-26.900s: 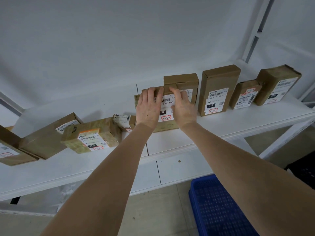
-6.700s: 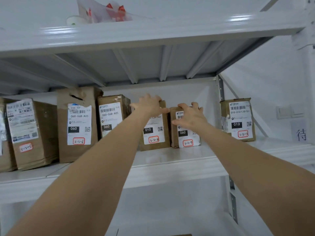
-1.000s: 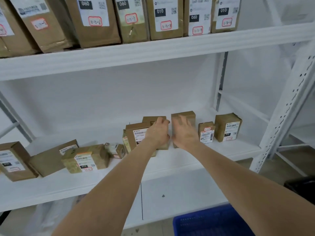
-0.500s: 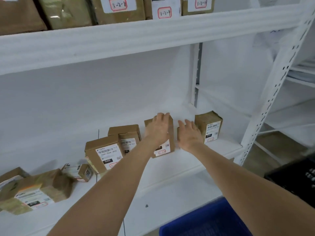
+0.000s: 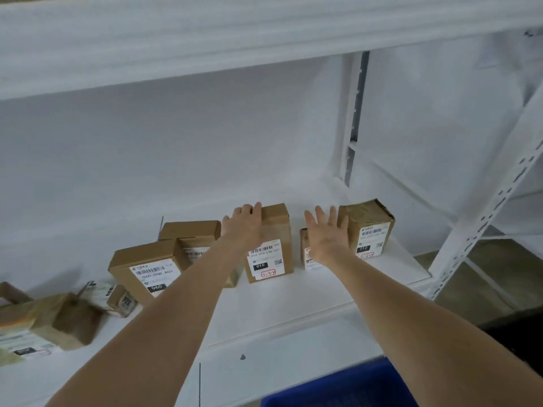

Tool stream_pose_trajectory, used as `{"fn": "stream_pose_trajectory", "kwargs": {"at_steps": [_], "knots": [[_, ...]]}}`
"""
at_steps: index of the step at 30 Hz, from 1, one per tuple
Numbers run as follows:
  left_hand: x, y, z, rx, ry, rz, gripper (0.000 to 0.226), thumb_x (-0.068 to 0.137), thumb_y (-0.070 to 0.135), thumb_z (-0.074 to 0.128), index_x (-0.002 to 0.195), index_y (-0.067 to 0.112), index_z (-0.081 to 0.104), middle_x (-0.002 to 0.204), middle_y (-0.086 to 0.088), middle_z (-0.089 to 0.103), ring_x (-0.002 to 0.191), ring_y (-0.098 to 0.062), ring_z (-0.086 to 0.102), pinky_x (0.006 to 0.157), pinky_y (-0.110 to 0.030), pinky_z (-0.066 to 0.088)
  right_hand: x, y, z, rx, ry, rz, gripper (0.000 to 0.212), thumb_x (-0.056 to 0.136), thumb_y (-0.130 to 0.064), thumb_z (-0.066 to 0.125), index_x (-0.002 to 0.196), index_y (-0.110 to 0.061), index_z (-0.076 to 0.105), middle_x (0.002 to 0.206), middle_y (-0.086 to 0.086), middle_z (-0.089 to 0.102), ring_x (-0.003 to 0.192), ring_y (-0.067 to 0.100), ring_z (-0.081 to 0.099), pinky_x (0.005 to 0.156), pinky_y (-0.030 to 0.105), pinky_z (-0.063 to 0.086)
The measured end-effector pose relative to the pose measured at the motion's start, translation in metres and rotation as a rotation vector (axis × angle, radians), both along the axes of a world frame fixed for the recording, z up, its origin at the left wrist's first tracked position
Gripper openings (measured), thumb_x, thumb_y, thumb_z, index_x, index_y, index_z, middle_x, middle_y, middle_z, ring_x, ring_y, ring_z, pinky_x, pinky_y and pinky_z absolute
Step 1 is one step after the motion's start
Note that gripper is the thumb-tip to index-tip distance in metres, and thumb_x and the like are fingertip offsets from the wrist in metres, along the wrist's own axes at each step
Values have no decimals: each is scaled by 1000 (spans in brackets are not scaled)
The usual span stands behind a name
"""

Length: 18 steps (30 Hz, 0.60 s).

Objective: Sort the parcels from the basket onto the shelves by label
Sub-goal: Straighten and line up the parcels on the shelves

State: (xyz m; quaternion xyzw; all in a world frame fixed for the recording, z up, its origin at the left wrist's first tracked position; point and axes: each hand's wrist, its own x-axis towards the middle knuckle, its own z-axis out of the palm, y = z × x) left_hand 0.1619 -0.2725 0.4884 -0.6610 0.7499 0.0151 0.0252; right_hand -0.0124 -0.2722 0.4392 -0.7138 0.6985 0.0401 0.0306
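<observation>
Brown cardboard parcels stand along a white shelf (image 5: 293, 298). My left hand (image 5: 244, 227) rests on the top left edge of an upright parcel labelled 010 (image 5: 273, 251), fingers curled over its top. My right hand (image 5: 326, 236) is spread with straight fingers in front of a small parcel (image 5: 305, 251), which it mostly hides. To the right of that hand stands a taped parcel marked 010 (image 5: 370, 227). To the left stand a parcel marked 060 (image 5: 144, 268) and another one behind it (image 5: 191, 233).
More parcels lie tilted at the shelf's left end (image 5: 58, 321). The blue basket (image 5: 340, 389) sits on the floor below the shelf edge. A white perforated upright (image 5: 484, 207) stands at the right. Another shelf board (image 5: 205, 33) hangs overhead.
The view has moved closer and to the right. My right hand has opened wide and lifted a little off the small parcel; my left hand stays on the tall parcel's top.
</observation>
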Motion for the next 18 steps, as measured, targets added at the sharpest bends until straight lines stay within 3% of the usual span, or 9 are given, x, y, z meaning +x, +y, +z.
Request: {"fn": "stream_pose_trajectory", "kwargs": {"at_steps": [3,5,9,12,18], "knots": [[-1,-3,-5,-19,34,6,65,90,10,54,145,16,22,138,-10,34,125,-29,34,93,-40,46,-10,-10,-4,23,51,53,79,92,-18,56,153,-18,5,160,5,4,145,42,-9,113,64,-1],[0,-7,-1,-7,50,-3,59,91,18,55,143,18,27,134,-9,38,123,-29,37,93,-41,46,-13,-15,-4,1,80,128,69,93,-15,53,151,-20,15,158,4,16,146,39,-3,113,65,0],[-12,-14,8,53,72,-84,57,91,25,57,142,21,32,131,-6,43,119,-29,43,95,-39,43,-19,-17,-3,-42,146,203,53,91,-14,54,139,-25,36,137,4,46,139,32,25,112,66,6],[-30,-16,8,47,89,-133,57,90,25,58,141,22,34,131,-5,44,119,-27,43,93,-36,41,-31,-20,-2,-53,157,160,52,88,-15,57,136,-25,40,127,3,52,133,30,33,112,64,9],[-51,-20,7,49,91,-138,59,90,26,58,142,23,32,131,-6,42,120,-27,42,92,-38,41,-47,-21,0,-39,138,118,52,89,-13,56,138,-22,39,128,3,53,136,30,30,114,62,9]]}}
